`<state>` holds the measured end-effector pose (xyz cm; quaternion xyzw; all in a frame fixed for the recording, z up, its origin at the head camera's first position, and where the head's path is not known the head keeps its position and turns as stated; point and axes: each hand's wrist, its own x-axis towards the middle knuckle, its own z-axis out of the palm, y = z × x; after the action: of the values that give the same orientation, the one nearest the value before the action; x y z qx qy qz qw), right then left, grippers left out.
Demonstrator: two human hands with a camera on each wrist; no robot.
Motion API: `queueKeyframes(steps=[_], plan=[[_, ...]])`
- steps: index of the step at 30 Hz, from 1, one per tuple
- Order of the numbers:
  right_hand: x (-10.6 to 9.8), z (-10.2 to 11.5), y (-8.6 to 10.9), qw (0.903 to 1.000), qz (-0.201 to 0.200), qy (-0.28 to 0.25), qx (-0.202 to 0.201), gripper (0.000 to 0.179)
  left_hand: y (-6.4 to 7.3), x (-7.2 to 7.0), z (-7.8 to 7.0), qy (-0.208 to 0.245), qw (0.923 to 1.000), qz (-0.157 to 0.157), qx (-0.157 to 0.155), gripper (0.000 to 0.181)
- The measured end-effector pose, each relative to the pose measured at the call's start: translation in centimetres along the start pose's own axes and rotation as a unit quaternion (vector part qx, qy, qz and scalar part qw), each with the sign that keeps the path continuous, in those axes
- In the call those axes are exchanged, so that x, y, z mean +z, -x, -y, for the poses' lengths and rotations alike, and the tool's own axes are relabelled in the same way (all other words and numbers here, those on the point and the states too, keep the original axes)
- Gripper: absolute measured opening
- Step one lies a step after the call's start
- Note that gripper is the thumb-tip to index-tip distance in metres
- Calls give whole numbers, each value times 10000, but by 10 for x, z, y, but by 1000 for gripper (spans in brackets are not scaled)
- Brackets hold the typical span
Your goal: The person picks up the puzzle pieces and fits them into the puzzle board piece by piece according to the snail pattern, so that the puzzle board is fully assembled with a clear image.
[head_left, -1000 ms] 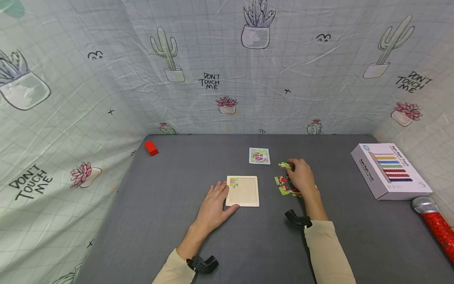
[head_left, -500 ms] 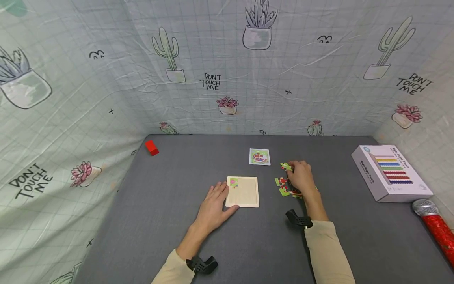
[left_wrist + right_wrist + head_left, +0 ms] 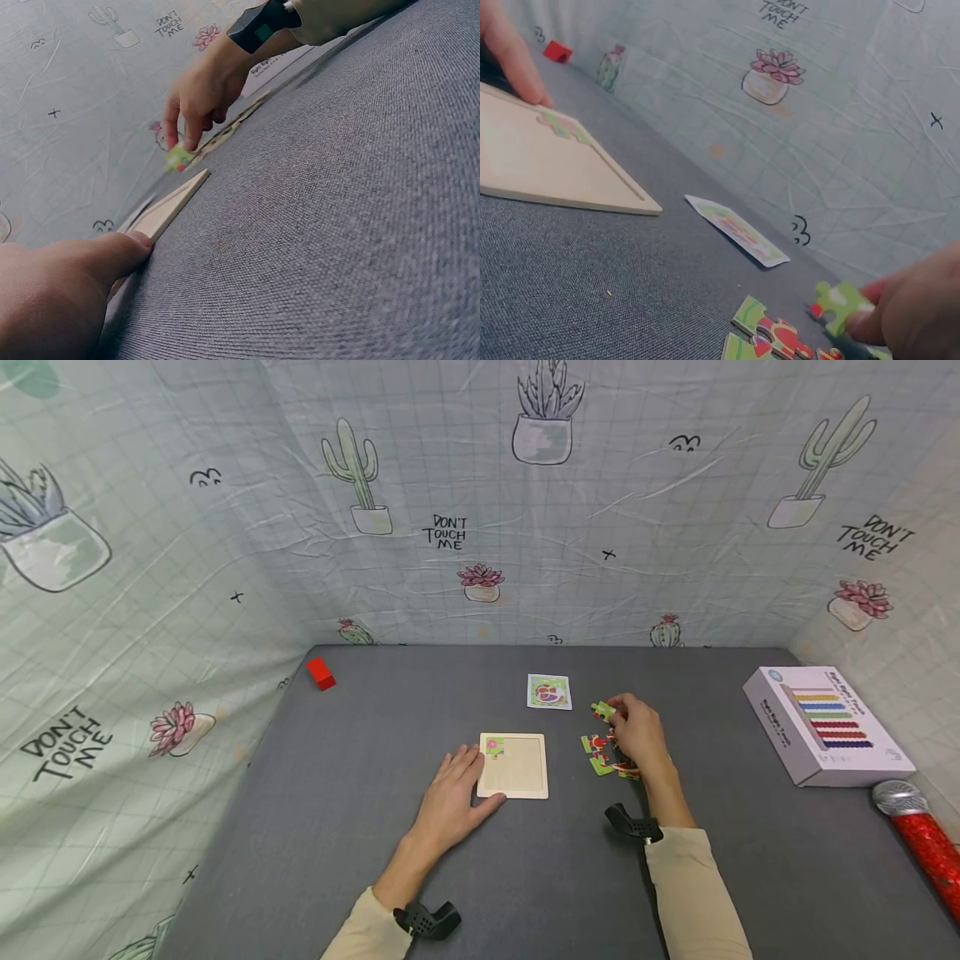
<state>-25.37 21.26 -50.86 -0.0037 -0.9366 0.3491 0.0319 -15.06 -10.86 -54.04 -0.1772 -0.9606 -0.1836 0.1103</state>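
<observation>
My right hand [image 3: 639, 731] pinches a green jigsaw piece [image 3: 841, 306] between thumb and fingers, above the table. Below and beside this hand lie several loose jigsaw pieces [image 3: 597, 745], green with red; the hand partly covers them. My left hand [image 3: 450, 789] rests along the left side of a square wooden puzzle tray [image 3: 525, 777], fingers extended, with the thumb at the near edge, as the left wrist view [image 3: 112, 255] also shows. One green piece with a pink flower [image 3: 493, 746] sits in the tray's far left corner.
Behind the tray lies a small picture card [image 3: 549, 692]. A red block [image 3: 321, 673] sits at the far left. On the right are a white box [image 3: 828, 722] and a red microphone [image 3: 918, 839]. A patterned cloth hangs behind the grey table [image 3: 337, 827].
The jigsaw piece in my right hand has turned and tilted between the fingers, while that hand has stayed nearly in place. My left hand and the tray have not moved.
</observation>
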Motion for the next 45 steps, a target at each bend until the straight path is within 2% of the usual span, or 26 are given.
queueKeyframes(steps=[5, 12, 23, 35, 45], plan=[[0, 4, 2, 9996, -177, -186, 69, 28, -1, -1, 0, -19, 10000, 76, -40, 78], [1, 19, 2, 9980, -377, -462, -186, 27, -1, -3, -1, -34, 9999, 90, -62, 77], [11, 44, 7, 9943, 14, -918, -538, 25, -1, -3, 0, 31, 9999, 86, -57, 76], [30, 63, 11, 9905, 302, -985, -915, 19, 0, -1, 1, 43, 9999, 125, -87, 78], [43, 71, 15, 9866, 541, -889, -1257, 14, -1, 0, 1, -24, 10000, 19, -17, 77]])
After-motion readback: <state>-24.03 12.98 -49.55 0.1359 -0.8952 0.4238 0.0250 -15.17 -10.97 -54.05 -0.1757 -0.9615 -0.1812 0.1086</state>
